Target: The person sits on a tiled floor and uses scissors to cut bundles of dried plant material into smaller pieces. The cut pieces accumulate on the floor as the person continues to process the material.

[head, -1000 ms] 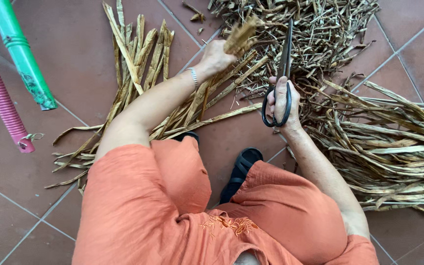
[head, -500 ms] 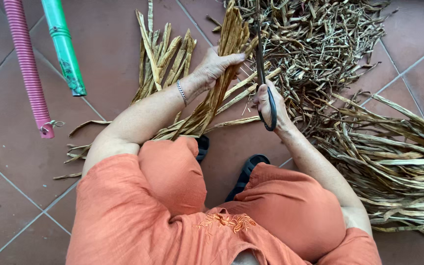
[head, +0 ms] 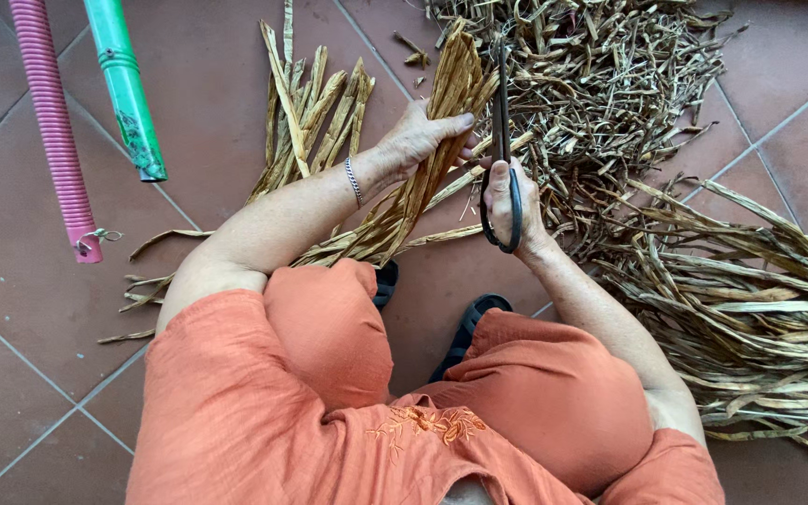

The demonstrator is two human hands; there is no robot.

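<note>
A person in loose orange clothing (head: 329,393) is sitting over a red tiled floor (head: 11,281). The left hand (head: 418,140) is gripping a bundle of dry tan leaf strips (head: 423,178); the right hand (head: 509,192) is closing around long black scissors (head: 502,140) just beside it. Cut strips are lying left, while a large untrimmed heap (head: 750,299) is waiting right, so much seems left.

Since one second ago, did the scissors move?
Yes. The scissors in the right hand moved left, from over the cut-scrap pile to beside the held leaf bundle.
</note>
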